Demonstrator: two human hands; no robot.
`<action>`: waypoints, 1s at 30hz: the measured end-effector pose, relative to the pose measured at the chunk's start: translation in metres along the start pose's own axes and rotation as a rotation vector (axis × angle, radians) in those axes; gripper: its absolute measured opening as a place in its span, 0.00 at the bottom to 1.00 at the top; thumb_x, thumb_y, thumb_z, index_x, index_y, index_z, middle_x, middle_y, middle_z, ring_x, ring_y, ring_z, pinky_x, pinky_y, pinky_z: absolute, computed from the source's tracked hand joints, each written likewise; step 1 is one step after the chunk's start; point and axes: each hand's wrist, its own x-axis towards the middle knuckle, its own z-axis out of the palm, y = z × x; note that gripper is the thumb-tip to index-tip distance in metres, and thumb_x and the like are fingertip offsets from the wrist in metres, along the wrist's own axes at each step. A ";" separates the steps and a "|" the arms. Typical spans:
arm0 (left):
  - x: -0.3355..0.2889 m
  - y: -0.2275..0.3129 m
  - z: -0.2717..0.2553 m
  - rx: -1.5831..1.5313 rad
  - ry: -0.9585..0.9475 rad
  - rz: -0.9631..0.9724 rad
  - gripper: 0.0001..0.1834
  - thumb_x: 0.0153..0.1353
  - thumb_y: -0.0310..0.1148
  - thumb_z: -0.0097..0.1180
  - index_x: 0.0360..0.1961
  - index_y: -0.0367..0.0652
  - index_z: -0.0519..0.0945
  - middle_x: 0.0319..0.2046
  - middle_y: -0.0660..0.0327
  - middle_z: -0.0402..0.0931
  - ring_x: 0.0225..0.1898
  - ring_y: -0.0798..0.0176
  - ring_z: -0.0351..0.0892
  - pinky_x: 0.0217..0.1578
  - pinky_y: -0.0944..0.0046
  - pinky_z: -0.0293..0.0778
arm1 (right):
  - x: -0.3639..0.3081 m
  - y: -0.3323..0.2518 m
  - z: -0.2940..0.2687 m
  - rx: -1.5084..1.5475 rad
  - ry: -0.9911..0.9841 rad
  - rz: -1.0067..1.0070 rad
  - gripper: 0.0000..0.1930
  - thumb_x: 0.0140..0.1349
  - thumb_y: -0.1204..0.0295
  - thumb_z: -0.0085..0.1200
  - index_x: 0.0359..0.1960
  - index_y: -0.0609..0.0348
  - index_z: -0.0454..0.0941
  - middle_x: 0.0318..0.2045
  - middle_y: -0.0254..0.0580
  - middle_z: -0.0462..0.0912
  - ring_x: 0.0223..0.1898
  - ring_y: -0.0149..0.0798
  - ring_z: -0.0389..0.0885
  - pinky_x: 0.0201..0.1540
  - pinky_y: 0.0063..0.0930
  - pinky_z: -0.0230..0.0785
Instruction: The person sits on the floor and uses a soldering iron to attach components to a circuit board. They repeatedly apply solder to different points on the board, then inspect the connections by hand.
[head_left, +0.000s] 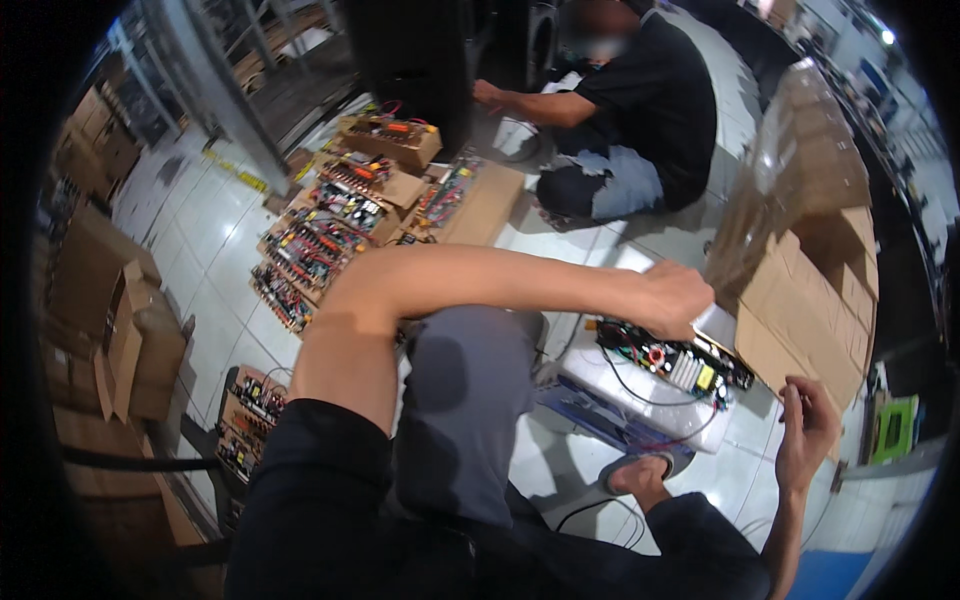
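Observation:
My left hand (678,298) reaches across from the left, its fingers curled closed at the far edge of a circuit board (675,362). What the fingers hold is hidden beneath them. The board carries a yellow block, silver heat-sink fins and dark and red wires. Under it is a white foam block (590,378), resting on a blue-and-white box (600,415). To the right of the board my right hand (810,432) is raised, fingers loosely bent and apart, with nothing visible in it. A pale, flat piece (718,325) lies beside my left hand.
Several rows of circuit boards (320,235) lie on the floor at left, near a flat cardboard sheet (485,205). A co-worker (650,110) sits on the floor beyond. An opened cardboard carton (810,310) stands at right, with more cartons (145,340) at far left.

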 end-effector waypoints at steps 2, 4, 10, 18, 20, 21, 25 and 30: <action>0.003 -0.002 0.004 0.047 0.083 0.119 0.13 0.46 0.35 0.64 0.23 0.32 0.84 0.25 0.40 0.81 0.31 0.39 0.84 0.34 0.46 0.79 | 0.005 0.001 0.005 -0.003 0.010 -0.008 0.07 0.68 0.76 0.53 0.42 0.68 0.80 0.31 0.35 0.78 0.29 0.25 0.72 0.31 0.18 0.64; 0.012 0.003 0.002 0.125 0.062 0.162 0.09 0.43 0.30 0.64 0.25 0.34 0.85 0.28 0.42 0.83 0.34 0.43 0.86 0.35 0.47 0.80 | 0.009 0.007 0.006 -0.013 0.028 -0.005 0.08 0.69 0.75 0.53 0.42 0.67 0.80 0.31 0.35 0.79 0.28 0.24 0.71 0.29 0.18 0.63; 0.049 0.008 0.013 0.172 -0.021 0.184 0.20 0.44 0.31 0.67 0.43 0.41 0.87 0.43 0.51 0.85 0.48 0.50 0.84 0.44 0.49 0.79 | 0.024 0.006 0.010 -0.100 0.019 -0.020 0.09 0.70 0.73 0.52 0.43 0.68 0.80 0.31 0.35 0.78 0.26 0.22 0.68 0.26 0.18 0.58; 0.050 0.012 0.019 0.178 -0.039 0.157 0.16 0.44 0.32 0.68 0.37 0.40 0.88 0.38 0.54 0.86 0.44 0.54 0.86 0.41 0.52 0.80 | 0.025 0.019 0.019 -0.182 -0.022 -0.048 0.11 0.70 0.70 0.53 0.44 0.67 0.80 0.30 0.36 0.80 0.23 0.22 0.69 0.24 0.18 0.59; 0.048 0.011 0.021 0.201 -0.040 0.162 0.16 0.43 0.31 0.67 0.37 0.40 0.88 0.38 0.54 0.86 0.44 0.53 0.86 0.41 0.52 0.80 | 0.027 0.025 0.024 -0.201 -0.037 -0.102 0.11 0.70 0.71 0.53 0.44 0.67 0.80 0.30 0.35 0.79 0.24 0.22 0.69 0.24 0.18 0.58; 0.048 0.010 0.024 0.195 -0.031 0.178 0.17 0.44 0.31 0.67 0.38 0.40 0.88 0.39 0.53 0.86 0.45 0.52 0.85 0.42 0.51 0.80 | 0.026 0.023 0.024 -0.204 -0.052 -0.080 0.10 0.70 0.71 0.53 0.44 0.66 0.80 0.30 0.34 0.79 0.25 0.21 0.68 0.25 0.18 0.57; 0.049 0.006 0.026 0.219 -0.019 0.237 0.17 0.42 0.31 0.66 0.37 0.39 0.88 0.38 0.51 0.86 0.43 0.52 0.86 0.39 0.53 0.79 | 0.025 0.006 0.028 -0.208 -0.109 0.025 0.08 0.69 0.74 0.53 0.41 0.67 0.80 0.32 0.37 0.79 0.33 0.28 0.76 0.34 0.22 0.64; 0.046 0.002 0.036 0.213 0.015 0.255 0.17 0.41 0.31 0.65 0.36 0.40 0.88 0.36 0.51 0.86 0.41 0.53 0.86 0.37 0.54 0.79 | 0.021 -0.001 0.032 -0.175 -0.123 0.026 0.07 0.68 0.75 0.53 0.40 0.68 0.80 0.31 0.37 0.79 0.30 0.26 0.74 0.31 0.22 0.63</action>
